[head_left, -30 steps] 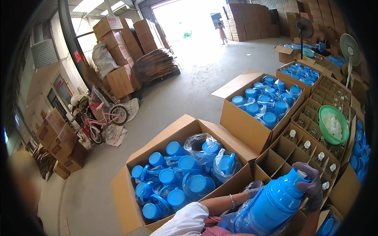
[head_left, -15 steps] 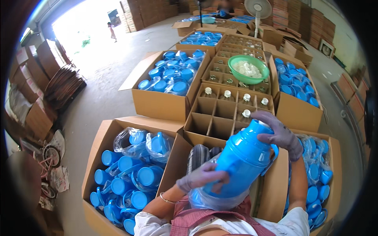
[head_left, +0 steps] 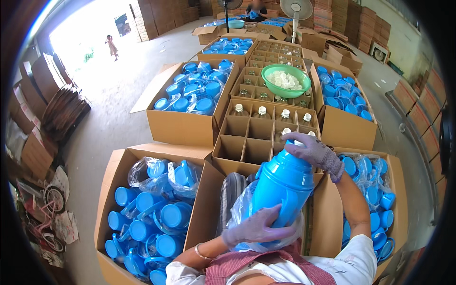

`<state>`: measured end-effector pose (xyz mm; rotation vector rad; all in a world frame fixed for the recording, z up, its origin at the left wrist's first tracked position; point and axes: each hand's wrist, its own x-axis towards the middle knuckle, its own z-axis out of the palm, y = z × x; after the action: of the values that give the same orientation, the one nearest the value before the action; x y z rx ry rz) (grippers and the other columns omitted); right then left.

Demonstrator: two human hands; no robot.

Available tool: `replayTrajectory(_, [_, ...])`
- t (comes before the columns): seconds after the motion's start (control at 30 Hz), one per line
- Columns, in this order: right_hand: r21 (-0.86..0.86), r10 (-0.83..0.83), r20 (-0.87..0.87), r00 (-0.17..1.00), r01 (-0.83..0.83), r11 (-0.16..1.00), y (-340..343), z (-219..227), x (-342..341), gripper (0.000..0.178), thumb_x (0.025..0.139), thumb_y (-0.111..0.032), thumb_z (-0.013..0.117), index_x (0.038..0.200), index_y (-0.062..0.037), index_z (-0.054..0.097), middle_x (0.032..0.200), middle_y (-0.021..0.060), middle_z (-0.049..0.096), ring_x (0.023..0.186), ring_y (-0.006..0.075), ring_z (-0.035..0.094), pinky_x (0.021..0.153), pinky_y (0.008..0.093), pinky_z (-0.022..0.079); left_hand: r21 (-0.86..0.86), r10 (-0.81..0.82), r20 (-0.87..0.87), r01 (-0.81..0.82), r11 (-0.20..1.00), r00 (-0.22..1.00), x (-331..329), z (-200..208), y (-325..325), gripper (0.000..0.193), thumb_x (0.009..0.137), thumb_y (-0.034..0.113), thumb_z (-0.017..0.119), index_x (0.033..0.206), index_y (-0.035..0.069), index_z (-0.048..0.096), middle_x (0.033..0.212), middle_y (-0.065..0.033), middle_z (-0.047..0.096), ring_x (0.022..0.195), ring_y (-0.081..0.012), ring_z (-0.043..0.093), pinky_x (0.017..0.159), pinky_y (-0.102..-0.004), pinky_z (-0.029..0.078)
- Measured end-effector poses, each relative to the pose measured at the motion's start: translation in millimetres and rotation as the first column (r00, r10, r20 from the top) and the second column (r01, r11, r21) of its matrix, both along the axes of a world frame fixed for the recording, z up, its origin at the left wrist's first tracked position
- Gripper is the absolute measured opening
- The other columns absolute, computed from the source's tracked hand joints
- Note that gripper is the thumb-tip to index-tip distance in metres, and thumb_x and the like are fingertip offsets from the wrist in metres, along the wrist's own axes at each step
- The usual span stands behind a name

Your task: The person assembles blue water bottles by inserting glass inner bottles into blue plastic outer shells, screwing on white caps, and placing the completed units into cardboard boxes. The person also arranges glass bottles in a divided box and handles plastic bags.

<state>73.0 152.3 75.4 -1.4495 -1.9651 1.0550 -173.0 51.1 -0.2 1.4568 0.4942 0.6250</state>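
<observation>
A blue plastic thermos flask [head_left: 284,183] leans slightly against my lap, its mouth pointing up and away. Clear plastic film is bunched around its lower part. My left hand [head_left: 259,229], in a purple-grey glove, wraps across the lower front of the flask. At the top, my gloved right hand [head_left: 317,154] curls over the flask's mouth, where a bit of white shows beneath the fingers. Just beyond stands a divided carton [head_left: 228,163], with white-capped glass bottles [head_left: 262,112] in some cells and other cells bare.
To my left, an open carton [head_left: 112,183] holds many blue lidded flasks; another carton [head_left: 398,190] of blue parts stands right. A green bowl [head_left: 304,89] of white caps rests on farther dividers. Behind are more cartons, a fan [head_left: 295,10] and a seated person [head_left: 256,12].
The flask stands more upright. My left hand has come lower and across its front, while my right hand has closed more over its mouth. The whole view has shifted a little.
</observation>
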Motion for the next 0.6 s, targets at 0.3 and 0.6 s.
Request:
replayTrajectory(0.3, [-0.048, 0.089, -0.032, 0.996, -0.091, 0.995, 12.6, -5.1, 7.1, 0.076, 0.082, -0.058, 0.066, 0.137, -0.0081, 0.051, 0.136, 0.0176, 0.051, 0.129, 0.0321, 0.047, 0.108, 0.0423, 0.038, 0.154, 0.01, -0.076, 0.002, 0.988, 0.997, -2.8, -0.4, 8.5, 0.036, 0.098, 0.037, 0.056, 0.1, 0.002, 0.064, 0.07, -0.0051, 0.062, 0.071, -0.0138, 0.06, 0.068, -0.0308, 0.046])
replayTrajectory(0.6, [0.074, 0.315, -0.24, 0.918, -0.306, 0.949, 8.9, 13.2, 9.6, 0.066, 0.085, -0.048, 0.068, 0.135, -0.0083, 0.054, 0.131, 0.0167, 0.055, 0.124, 0.0318, 0.052, 0.106, 0.0414, 0.041, -0.341, -0.013, -0.031, 0.001, 0.94, 0.999, -32.8, 4.7, 35.0, 0.055, 0.1, 0.046, 0.046, 0.103, -0.004, 0.067, 0.079, -0.014, 0.068, 0.067, -0.0204, 0.065, 0.071, -0.0335, 0.053])
